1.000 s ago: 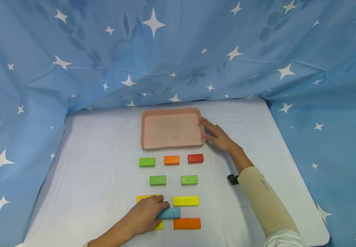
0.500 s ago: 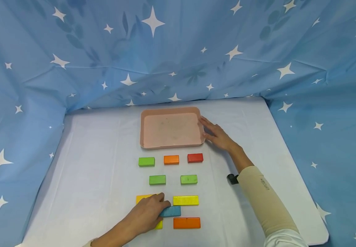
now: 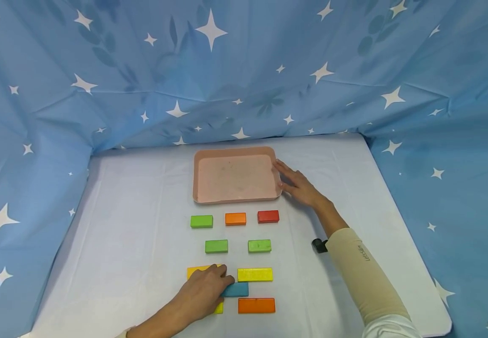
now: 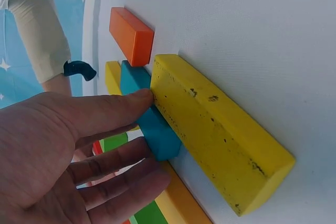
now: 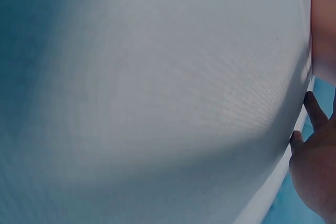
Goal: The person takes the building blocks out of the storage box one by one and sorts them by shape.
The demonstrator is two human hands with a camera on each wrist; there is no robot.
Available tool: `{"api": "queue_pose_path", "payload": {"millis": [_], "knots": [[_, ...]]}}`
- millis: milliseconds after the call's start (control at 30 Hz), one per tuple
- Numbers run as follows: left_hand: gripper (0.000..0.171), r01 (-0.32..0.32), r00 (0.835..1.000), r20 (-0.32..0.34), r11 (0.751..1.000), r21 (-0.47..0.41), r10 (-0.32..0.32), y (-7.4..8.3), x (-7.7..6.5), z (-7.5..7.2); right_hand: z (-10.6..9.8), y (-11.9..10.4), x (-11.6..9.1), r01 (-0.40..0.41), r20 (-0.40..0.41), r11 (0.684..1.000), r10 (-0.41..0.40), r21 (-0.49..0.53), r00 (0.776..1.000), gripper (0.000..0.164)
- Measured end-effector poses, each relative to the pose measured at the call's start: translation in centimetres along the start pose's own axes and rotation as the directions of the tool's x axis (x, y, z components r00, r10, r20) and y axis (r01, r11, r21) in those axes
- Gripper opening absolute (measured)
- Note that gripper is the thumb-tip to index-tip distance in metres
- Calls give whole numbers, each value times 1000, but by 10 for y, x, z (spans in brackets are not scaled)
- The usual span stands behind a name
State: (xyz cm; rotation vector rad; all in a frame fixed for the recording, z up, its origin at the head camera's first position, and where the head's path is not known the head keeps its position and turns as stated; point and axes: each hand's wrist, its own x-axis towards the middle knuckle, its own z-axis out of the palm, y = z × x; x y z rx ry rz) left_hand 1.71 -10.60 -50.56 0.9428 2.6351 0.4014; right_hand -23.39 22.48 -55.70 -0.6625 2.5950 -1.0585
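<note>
My left hand (image 3: 203, 292) pinches a blue rectangular block (image 3: 237, 289) by its left part, thumb on one side and fingers on the other. In the left wrist view the thumb also meets the edge of a spotted yellow block (image 4: 220, 135) beside it. An amber block (image 3: 201, 270) lies partly hidden beyond the hand. Right of these are another yellow block (image 3: 255, 274) and a long orange block (image 3: 256, 305). At the pink tray (image 3: 237, 178), my right hand (image 3: 300, 185) rests extended fingers against the right rim.
Two green blocks (image 3: 216, 246) form a row farther from me. Beyond them, a third green block (image 3: 201, 221), a small orange block (image 3: 235, 218) and a red block (image 3: 268, 216) line up before the tray. Starry blue cloth (image 3: 244, 70) surrounds the white table (image 3: 134, 225).
The blue block has shifted slightly right and away from me, between the yellow and orange blocks, with my left hand following. My right hand stays at the tray.
</note>
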Motion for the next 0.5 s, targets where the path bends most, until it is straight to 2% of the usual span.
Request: {"api": "queue_pose_path", "payload": {"millis": [333,500], "knots": [[28,8,1000,2,1000,13,-8,2,-1,0,2,2,-1,1,1,1000,-1,5,1000,67],[25,17,1000,-21,1000,6,-17,-1,-1,-5,2,3,-3,-10,0,1000,10,-11,1000,67]]}}
